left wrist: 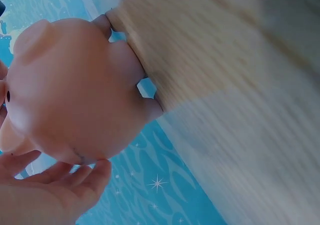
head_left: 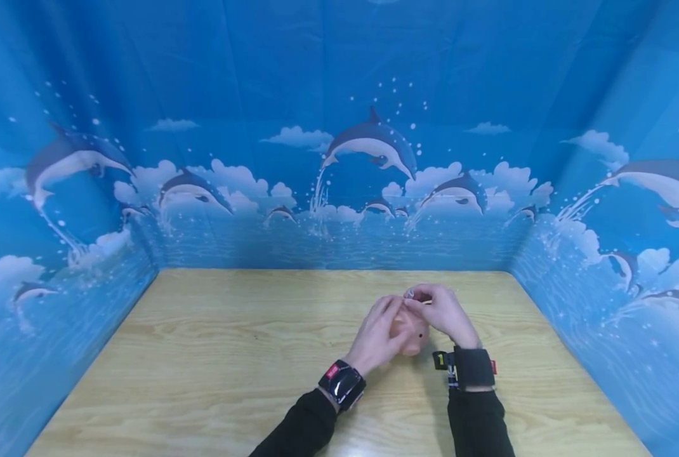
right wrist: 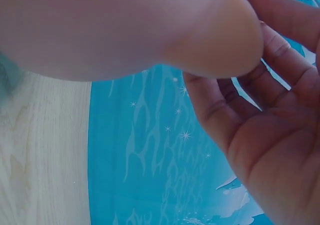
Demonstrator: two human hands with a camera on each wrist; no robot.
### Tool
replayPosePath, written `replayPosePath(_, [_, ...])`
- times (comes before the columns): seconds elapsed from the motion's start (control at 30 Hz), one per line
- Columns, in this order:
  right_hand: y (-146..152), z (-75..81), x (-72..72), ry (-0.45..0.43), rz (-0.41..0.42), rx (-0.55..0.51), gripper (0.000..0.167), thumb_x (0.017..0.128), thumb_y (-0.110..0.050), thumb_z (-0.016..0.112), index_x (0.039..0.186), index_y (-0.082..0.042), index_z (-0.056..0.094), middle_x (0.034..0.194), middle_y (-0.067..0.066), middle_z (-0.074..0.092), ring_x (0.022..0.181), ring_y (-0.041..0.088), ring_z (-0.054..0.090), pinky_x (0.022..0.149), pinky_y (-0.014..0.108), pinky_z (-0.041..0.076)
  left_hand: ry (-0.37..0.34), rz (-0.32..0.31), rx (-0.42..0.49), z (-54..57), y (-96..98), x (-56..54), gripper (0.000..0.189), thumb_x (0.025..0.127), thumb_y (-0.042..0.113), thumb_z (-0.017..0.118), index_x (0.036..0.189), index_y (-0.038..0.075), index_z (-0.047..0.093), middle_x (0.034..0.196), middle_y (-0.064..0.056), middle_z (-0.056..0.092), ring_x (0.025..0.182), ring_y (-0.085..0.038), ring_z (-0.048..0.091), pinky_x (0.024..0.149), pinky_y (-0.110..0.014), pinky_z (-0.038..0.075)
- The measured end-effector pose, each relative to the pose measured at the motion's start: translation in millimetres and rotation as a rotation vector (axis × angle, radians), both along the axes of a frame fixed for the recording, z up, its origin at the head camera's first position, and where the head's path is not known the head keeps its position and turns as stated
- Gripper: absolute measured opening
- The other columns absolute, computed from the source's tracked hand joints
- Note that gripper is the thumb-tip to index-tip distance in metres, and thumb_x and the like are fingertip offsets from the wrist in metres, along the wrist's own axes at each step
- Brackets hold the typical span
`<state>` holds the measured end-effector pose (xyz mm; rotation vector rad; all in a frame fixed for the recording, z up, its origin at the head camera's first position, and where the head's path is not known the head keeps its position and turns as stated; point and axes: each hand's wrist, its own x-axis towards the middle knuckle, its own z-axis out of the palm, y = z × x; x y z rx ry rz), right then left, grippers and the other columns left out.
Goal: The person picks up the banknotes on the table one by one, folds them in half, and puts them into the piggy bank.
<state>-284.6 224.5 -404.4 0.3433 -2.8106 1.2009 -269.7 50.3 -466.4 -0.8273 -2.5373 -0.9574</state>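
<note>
A pink piggy bank (head_left: 411,331) stands on the wooden table, its snout toward me. My left hand (head_left: 375,336) holds it from the left, thumb near the front and fingers along the side. In the left wrist view, the fingers of my left hand (left wrist: 55,190) lie against the round body of the piggy bank (left wrist: 80,90). Above the pig's top, my right hand (head_left: 443,312) pinches a small silvery coin-like piece (head_left: 410,293). The right wrist view shows my right hand (right wrist: 280,120) beside the piggy bank (right wrist: 125,30); its fingertips are partly hidden there.
The wooden table (head_left: 214,355) spreads out around the hands. Blue curtains (head_left: 259,76) printed with dolphins hang along its back and both sides. A strapped band (head_left: 342,384) sits on my left wrist and another band (head_left: 474,368) on the right.
</note>
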Motion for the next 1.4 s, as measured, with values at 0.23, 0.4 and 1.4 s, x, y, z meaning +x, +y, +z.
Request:
replayPosePath(0.23, [-0.4, -0.5, 1.0, -0.028, -0.004, -0.003, 0.015, 0.093, -0.020, 0.068, 0.105, -0.011, 0.072, 0.102, 0.007, 0.073, 0.100, 0.028, 0.067, 0.081, 0.039, 0.058, -0.081, -0.013, 0.023, 0.3, 1.5, 0.9, 0.073, 0.092, 0.044, 0.065, 0.150, 0.011, 0.036, 0.150, -0.010, 0.042, 0.135, -0.023, 0.045, 0.111, -0.042, 0.043])
replayPosePath(0.4, [1.4, -1.1, 0.4, -0.020, -0.001, 0.007, 0.022, 0.095, -0.028, 0.065, 0.108, -0.011, 0.072, 0.107, 0.008, 0.073, 0.103, 0.028, 0.066, 0.084, 0.040, 0.057, -0.171, -0.010, 0.026, 1.2, 1.7, 1.9, 0.077, 0.092, 0.047, 0.063, 0.154, 0.014, 0.030, 0.156, -0.011, 0.033, 0.141, -0.026, 0.039, 0.112, -0.047, 0.041])
replayPosePath(1.4, [9.2, -0.5, 1.9, -0.113, 0.044, -0.076, 0.033, 0.098, -0.031, 0.059, 0.120, -0.008, 0.069, 0.126, 0.014, 0.066, 0.120, 0.034, 0.059, 0.100, 0.052, 0.049, -0.449, -0.014, 0.080, 1.3, 2.3, -6.2, 0.092, 0.087, 0.063, 0.060, 0.158, 0.023, 0.017, 0.161, -0.016, 0.021, 0.140, -0.035, 0.039, 0.109, -0.057, 0.041])
